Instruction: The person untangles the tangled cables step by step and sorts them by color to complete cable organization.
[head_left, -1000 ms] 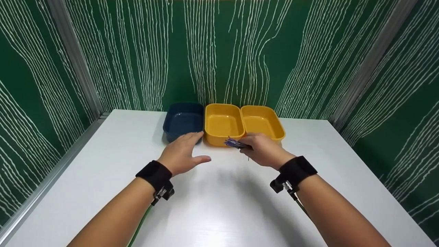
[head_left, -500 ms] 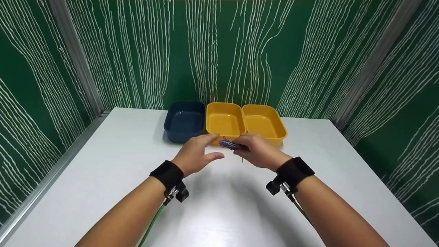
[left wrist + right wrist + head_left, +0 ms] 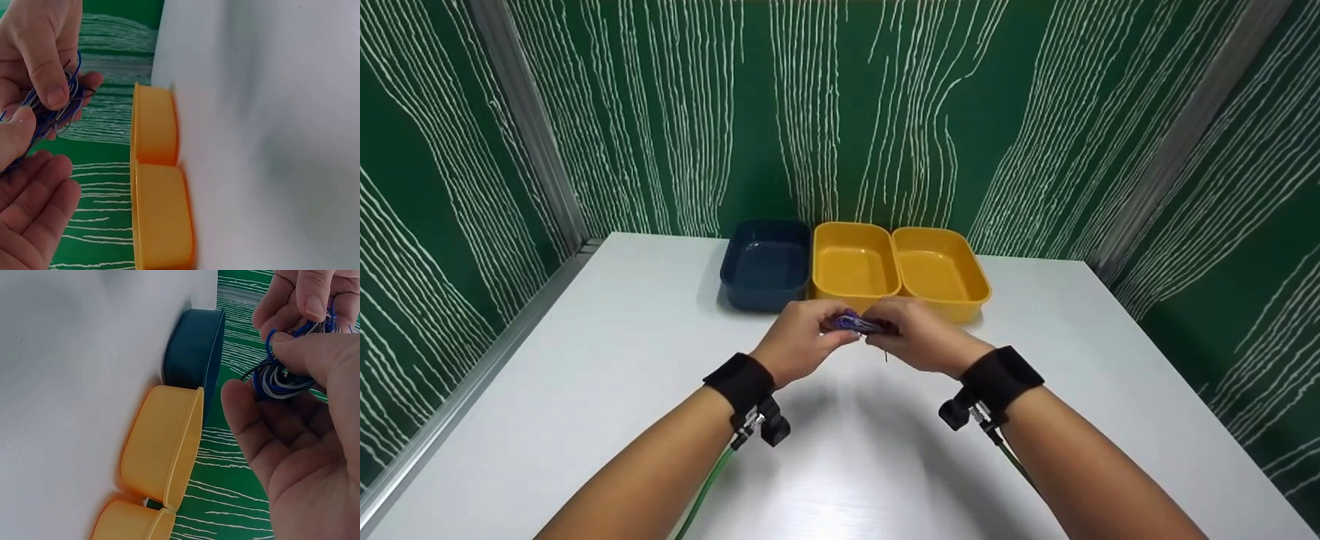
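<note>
Dark blue bin (image 3: 765,298) stands leftmost at back of white tabletop (image 3: 615,360). My left hand (image 3: 797,341) nearer me, black strap (image 3: 739,381) on wrist; thumb and fingers pinch left end of wire bundle (image 3: 855,323). Bundle held above tabletop, between both hands: blue, grey and dark strands, looped. Middle yellow bin (image 3: 855,262) just beyond it. My right hand (image 3: 930,337) clamps bundle's other end, thumb over loops, fingers behind. Right yellow bin (image 3: 943,274) past that hand, just beside middle one.

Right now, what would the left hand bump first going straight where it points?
The left hand touches the wire bundle; past that, probably the right hand, though depth is unclear.
</note>
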The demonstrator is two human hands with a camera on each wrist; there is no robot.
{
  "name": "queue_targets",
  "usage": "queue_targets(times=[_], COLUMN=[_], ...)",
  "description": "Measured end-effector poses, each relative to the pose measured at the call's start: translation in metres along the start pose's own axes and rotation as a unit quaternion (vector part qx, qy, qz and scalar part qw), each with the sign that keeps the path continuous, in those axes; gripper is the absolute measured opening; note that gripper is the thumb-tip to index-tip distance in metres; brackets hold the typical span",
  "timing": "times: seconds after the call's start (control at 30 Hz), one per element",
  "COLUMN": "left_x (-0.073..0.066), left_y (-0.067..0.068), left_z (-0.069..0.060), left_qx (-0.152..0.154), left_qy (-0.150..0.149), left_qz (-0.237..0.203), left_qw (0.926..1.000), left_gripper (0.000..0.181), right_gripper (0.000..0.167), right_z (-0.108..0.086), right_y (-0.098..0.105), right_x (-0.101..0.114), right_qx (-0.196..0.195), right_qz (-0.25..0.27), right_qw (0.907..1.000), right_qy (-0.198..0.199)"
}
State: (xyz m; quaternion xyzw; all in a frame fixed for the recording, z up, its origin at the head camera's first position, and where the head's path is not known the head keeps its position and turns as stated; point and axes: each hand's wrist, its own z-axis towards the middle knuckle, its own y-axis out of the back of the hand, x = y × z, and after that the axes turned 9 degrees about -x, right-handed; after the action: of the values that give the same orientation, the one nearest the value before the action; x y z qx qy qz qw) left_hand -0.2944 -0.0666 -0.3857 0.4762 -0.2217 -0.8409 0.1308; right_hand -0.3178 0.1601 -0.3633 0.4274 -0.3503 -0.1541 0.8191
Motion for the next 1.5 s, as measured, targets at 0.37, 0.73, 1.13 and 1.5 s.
queue_targets(times=[0.37, 0.73, 1.13, 1.5], left_x=[-0.001, -0.003, -0.006, -0.006], left_y=[0.0, -0.002, 0.005, 0.014], left_z=[0.0, 0.001, 0.004, 0.003], left_qx=[-0.003, 0.009, 0.006, 0.03], left_qy=[-0.022, -0.026, -0.033, 0.014], left_qz=[0.047, 0.056, 0.088, 0.036], left_qw=[0.9986, 0.998, 0.9955, 0.9988], left_gripper=[0.015, 0.012, 0.01, 0.008], right_gripper=[0.013, 0.009, 0.007, 0.008], right_z=[0.001, 0.002, 0.002, 0.0], right_y=[-0.001, -0.002, -0.001, -0.001], right_x=[0.002, -0.001, -0.001, -0.005], right_qx=[-0.01, -0.02, -0.049, -0.078], right_qz=[0.015, 0.033, 0.045, 0.057], right_qw=[0.9998, 0.9991, 0.9966, 0.9941], right_qy=[-0.007, 0.015, 0.05, 0.049])
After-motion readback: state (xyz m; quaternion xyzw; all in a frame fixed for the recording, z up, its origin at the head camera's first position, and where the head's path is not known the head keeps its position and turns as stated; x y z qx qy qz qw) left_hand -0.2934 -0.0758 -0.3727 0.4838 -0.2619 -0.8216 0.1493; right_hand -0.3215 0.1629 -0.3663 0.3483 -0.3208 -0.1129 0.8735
